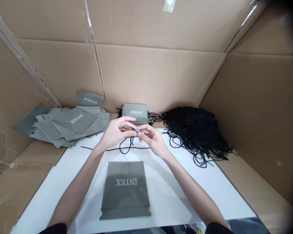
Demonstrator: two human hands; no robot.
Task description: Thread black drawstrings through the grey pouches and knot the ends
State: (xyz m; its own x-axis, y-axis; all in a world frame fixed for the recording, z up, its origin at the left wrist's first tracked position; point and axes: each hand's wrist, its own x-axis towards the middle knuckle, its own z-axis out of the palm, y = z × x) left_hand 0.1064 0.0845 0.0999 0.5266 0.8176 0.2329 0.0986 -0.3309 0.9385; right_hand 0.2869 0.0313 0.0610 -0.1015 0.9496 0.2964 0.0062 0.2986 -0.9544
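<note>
Above the table, my left hand (116, 131) and my right hand (152, 138) meet, thumbs and fingers pinched together. Between the fingertips is a small silver pin-like piece (136, 130), its exact kind too small to make out. My right fingers grip this piece. A black cord (125, 152) is pinched at the left fingertips, loops down and trails across the white surface to both sides. Nearer to me a flat grey INTEX pouch (125, 198) lies with its lettering upside down and its notched edge toward me.
At the back left is a loose heap of grey pouches (70, 125). A neat stack of corded pouches (135, 113) stands at the back middle. To its right lies a large pile of black cords (195, 130). Cardboard walls (156, 71) enclose the white table (185, 191).
</note>
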